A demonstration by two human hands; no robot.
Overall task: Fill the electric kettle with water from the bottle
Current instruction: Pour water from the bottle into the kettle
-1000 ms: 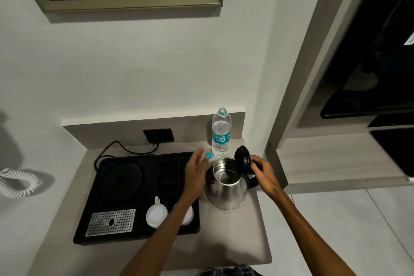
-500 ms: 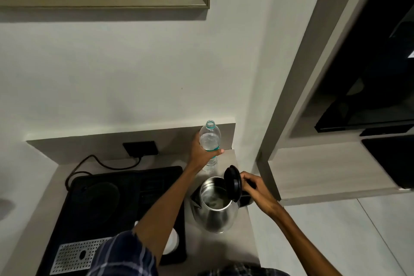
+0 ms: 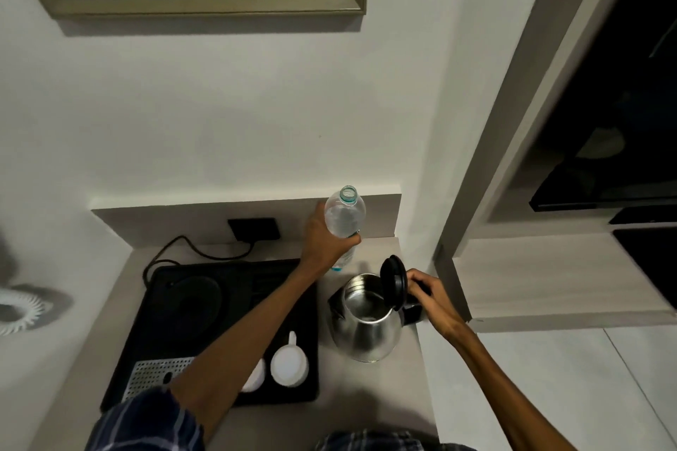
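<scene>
A clear plastic water bottle [image 3: 344,216] with its cap off stands upright near the back of the counter, and my left hand [image 3: 328,240] is wrapped around its middle. In front of it and to the right sits the steel electric kettle [image 3: 366,329] with its black lid [image 3: 394,282] hinged up. My right hand [image 3: 428,293] grips the kettle's black handle on the right side. Whether the bottle's base touches the counter is hidden by my hand.
A black tray [image 3: 176,308] fills the counter's left part, holding the kettle's round base, a metal grille [image 3: 154,373] and two white cups [image 3: 289,364]. A cord runs to a wall socket [image 3: 254,229]. The counter's right edge drops off beside the kettle. A coiled white cord [image 3: 18,308] hangs at left.
My left hand went from the counter by the kettle to the bottle and closed around it. My right hand stayed on the kettle's handle. My view shifted.
</scene>
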